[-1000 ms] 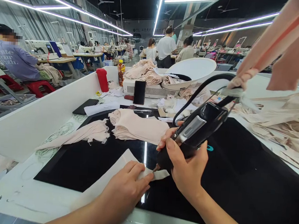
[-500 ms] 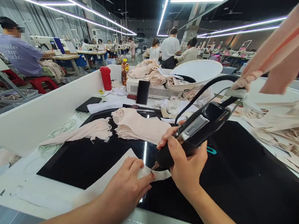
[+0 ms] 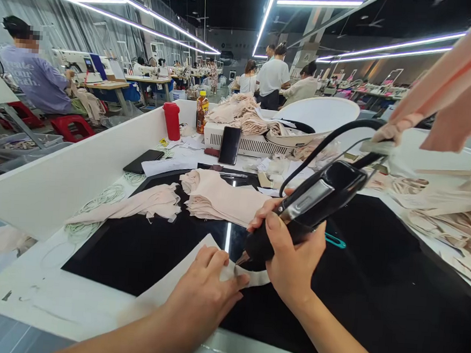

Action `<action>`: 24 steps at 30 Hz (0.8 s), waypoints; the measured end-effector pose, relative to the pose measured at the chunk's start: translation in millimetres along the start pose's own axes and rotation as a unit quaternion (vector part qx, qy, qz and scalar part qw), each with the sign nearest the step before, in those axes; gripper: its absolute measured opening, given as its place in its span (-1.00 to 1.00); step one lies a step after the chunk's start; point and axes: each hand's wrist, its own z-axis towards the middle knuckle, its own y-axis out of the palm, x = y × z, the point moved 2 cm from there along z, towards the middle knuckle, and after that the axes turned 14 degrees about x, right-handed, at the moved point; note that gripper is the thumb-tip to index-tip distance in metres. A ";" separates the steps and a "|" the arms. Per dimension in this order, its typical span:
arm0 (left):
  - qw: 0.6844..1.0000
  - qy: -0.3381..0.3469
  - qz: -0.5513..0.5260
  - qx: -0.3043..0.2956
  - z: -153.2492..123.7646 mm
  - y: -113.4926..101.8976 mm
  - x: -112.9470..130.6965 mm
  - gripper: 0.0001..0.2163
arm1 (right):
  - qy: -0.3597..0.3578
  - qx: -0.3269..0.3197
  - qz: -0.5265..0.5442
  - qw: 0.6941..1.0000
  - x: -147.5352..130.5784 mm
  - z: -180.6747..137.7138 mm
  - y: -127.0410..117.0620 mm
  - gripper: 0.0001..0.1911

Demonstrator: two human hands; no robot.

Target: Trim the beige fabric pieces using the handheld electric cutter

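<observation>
We note the left hand (image 3: 205, 287) laid over a pale cloth (image 3: 176, 277), fingers bent and pressing down, presumably to stop it sliding on the glossy black sheet (image 3: 372, 293) beneath; whether thumb and forefinger also pinch the edge, we cannot tell. The right hand (image 3: 290, 255) is wrapped around a black handheld tool (image 3: 314, 198), tilted so its narrow tip meets the cloth just beside the left fingertips. A curved band (image 3: 258, 278) runs from there toward the right hand. Above the right hand, a pink fabric tie (image 3: 400, 121) meets the tool's rear end (perhaps taking some of its weight). Beyond the left hand lies a stack of pink pieces (image 3: 228, 195), probably set there for easy reach; a teal piece (image 3: 336, 241) rests just right of the right hand.
</observation>
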 end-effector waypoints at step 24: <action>0.994 -0.074 -0.083 -0.022 31.5 -15.2 -46.1 -0.76 | -0.092 0.046 -0.215 0.971 -29.5 34.1 -47.0 -0.46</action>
